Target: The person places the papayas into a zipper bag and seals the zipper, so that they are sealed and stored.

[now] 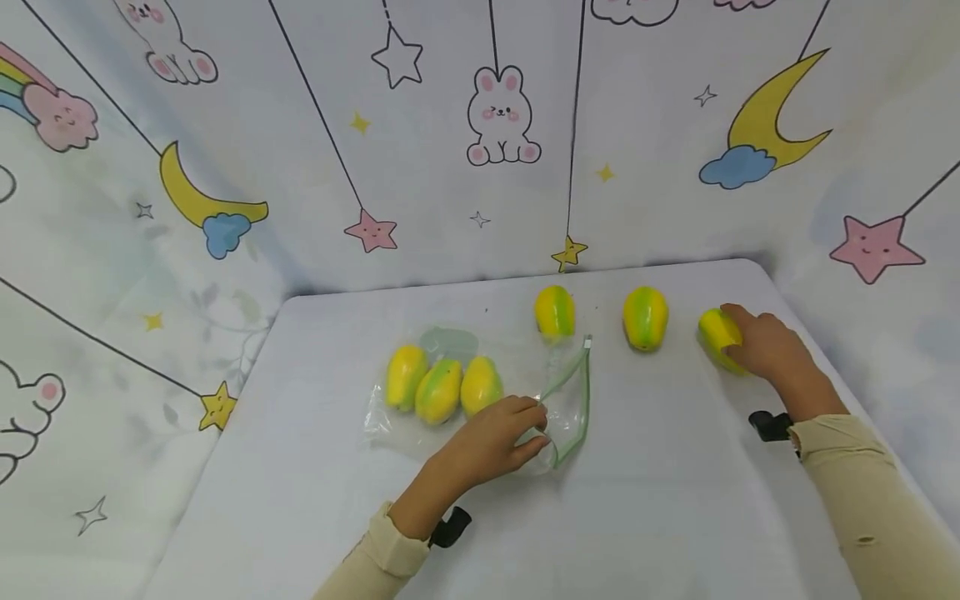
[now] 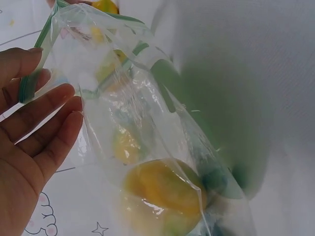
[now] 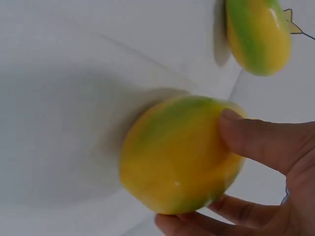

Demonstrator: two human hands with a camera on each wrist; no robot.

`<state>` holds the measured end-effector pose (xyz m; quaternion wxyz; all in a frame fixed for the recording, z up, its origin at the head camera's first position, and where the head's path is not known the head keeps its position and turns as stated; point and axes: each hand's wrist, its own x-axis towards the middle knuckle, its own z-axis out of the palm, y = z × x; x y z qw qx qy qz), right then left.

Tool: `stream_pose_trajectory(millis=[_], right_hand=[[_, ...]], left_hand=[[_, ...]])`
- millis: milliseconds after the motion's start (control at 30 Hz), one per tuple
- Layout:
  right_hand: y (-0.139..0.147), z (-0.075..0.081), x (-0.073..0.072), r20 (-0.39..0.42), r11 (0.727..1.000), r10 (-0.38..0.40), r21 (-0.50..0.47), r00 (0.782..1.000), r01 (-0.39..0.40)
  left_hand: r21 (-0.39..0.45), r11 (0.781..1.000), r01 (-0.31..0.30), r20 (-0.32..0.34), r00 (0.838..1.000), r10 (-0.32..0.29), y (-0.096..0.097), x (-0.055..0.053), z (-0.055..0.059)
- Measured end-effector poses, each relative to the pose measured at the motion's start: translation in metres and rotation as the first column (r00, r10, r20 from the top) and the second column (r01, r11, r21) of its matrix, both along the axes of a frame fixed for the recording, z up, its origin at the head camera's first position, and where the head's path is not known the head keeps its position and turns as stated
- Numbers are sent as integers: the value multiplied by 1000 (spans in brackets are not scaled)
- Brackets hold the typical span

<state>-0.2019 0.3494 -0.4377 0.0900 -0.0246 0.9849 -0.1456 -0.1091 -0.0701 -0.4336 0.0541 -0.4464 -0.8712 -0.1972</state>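
Observation:
In the head view, my left hand (image 1: 498, 437) is at the mouth of a clear zip bag (image 1: 386, 425) with a green zip edge. In the left wrist view, the thumb and a finger pinch that green edge (image 2: 30, 86), and the other fingers extend along the plastic. Three yellow-and-green papayas (image 1: 438, 392) lie side by side inside the bag. Over at the right, my right hand (image 1: 772, 354) grips another papaya (image 1: 718, 337). The right wrist view has the thumb on one side of this papaya (image 3: 182, 157) and fingertips under the other.
Two loose papayas stand near the table's back edge, one (image 1: 555, 311) behind the bag mouth and one (image 1: 646, 318) nearer my right hand. The white-covered table (image 1: 637, 517) meets a patterned cloth backdrop (image 1: 450, 167) at the back and sides.

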Motion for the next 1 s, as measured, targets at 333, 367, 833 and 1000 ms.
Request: stream_pose_trajectory(millis=[333,367,833,1000], right_hand=[[22,7,9,62,999,2,-42,998,0],[23,5,11,53,998,-9,-55,999,12],[8,-6,25,-68,991,-102,-98,992,95],[10,-5,25,-94,992,-99,-91,991,90]], left_hand=[[-1,1000,-10,10,1000,10,4,0,-6],[-4,1000,-15,17,1000,15,4,0,-6],[17,998,-53,23,998,52,5,2,-10],[49,998,-40,14,999,40,5,0,-10]])
